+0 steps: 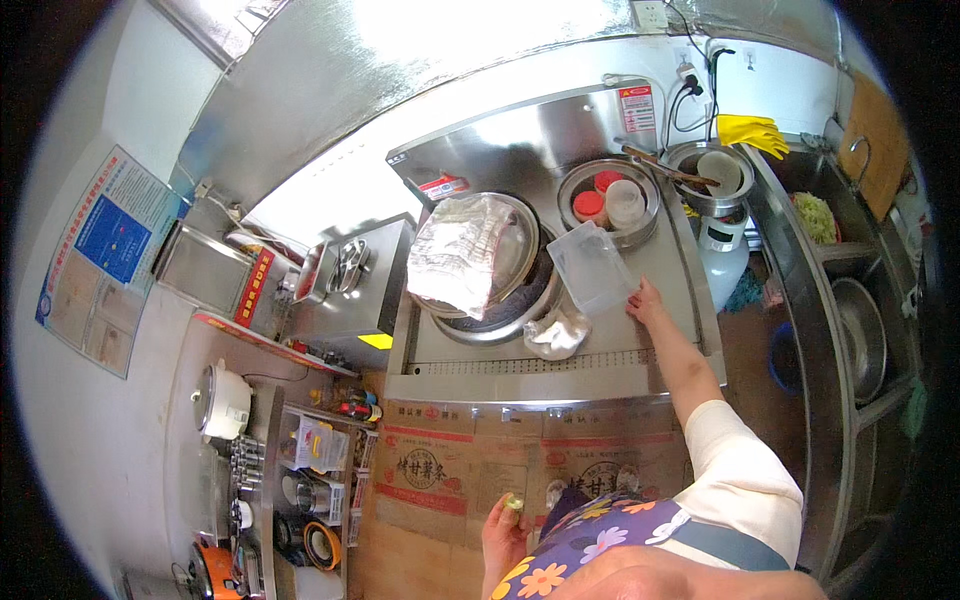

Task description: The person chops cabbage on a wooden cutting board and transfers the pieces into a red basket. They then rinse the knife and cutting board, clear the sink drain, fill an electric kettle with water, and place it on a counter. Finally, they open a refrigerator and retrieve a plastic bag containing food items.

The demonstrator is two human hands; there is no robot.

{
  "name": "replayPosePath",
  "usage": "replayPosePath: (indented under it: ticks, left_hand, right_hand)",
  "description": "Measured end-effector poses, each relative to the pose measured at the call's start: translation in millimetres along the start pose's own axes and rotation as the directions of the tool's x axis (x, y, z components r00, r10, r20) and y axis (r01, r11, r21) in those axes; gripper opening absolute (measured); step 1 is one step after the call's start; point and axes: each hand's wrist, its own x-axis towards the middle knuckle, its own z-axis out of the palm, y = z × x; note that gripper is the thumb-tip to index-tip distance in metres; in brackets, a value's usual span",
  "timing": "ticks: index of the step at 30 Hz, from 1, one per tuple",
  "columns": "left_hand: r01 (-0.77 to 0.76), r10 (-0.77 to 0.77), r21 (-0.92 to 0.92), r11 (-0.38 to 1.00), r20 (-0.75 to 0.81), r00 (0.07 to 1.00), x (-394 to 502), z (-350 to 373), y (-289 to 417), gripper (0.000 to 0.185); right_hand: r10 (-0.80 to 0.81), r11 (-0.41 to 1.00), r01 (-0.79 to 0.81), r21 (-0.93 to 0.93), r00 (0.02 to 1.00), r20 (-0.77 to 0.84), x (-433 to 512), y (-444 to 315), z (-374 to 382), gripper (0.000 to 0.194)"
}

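Note:
My right hand grips one corner of a translucent plastic container above the stainless steel stove top. Low in front of my body, my left hand pinches a small pale green piece of food, possibly vegetable; its exact kind is hard to tell. Left of the container, a cloth lies over a metal lid on a large wok. A crumpled white cloth rests beside the wok. Behind the container, a metal basin holds two red-lidded jars and a translucent tub.
At the right stand a metal pot with tongs across it, a gas cylinder, and a sink with shredded greens. Yellow gloves hang nearby. Flattened cardboard covers the floor; shelves line the left.

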Motion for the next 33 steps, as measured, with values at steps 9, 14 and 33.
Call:
replayPosePath:
  ticks: [9,14,33]
  left_hand:
    - [0.177,-0.230,0.244,0.954,0.210,0.950,76,39,33,0.033]
    - [0.282,-0.470,0.436,0.855,0.417,0.778,134,43,57,0.034]
    - [0.225,-0.841,0.836,0.500,0.531,-0.107,138,132,-73,0.019]
  right_hand:
    - [-0.387,0.875,0.425,-0.234,0.902,0.192,-121,-58,19,0.027]
    - [-0.822,0.538,0.788,-0.299,0.569,0.021,-282,-89,-59,0.024]
    - [-0.158,0.840,0.251,-0.481,-0.735,-0.659,-788,238,-338,0.028]
